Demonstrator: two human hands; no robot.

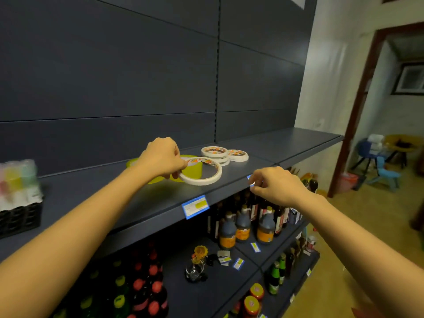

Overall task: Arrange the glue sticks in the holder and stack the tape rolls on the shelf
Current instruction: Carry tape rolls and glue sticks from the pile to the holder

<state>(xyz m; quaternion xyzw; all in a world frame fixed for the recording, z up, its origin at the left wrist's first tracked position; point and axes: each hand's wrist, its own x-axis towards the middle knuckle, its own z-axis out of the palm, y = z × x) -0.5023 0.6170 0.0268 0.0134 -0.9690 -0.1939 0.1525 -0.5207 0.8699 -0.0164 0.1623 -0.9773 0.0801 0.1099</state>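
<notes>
On the dark shelf (137, 203), a blue price tag (195, 206) clipped to the front lip serves as the marker for everything else. Up and just behind the price tag, the left hand (164, 158) holds a white tape roll (202, 181). Its fingers (177, 174) are curled round the roll's near-left rim and pinch it against the thumb. The roll is tilted, with its lower edge down at the shelf and its far edge lifted. Directly behind that ring, still above the price tag, lie yellow tape rolls (195, 172), partly hidden by the hand, with a sliver showing out past the wrist on the left.

Farther back and to the right of the price tag stands a short stack of white tape rolls (214, 152). One more flat white roll (238, 154) lies touching or just beside the stack on its right.

To the right of the price tag, at the same front lip, the right hand (275, 185) hangs with its fingers (254, 180) curled. Thumb and forefinger are drawn close together at a second blue tag (249, 177). I cannot tell whether they actually pinch it or only touch it.

Far left of the price tag, at the edge of view, a black mesh holder (18, 216) sits on the shelf. A shrink-wrapped bundle of glue sticks (19, 180) stands upright in it, blurred.

Below the price tag, on the next shelf down, stand dark sauce bottles (243, 223) with orange labels
</notes>
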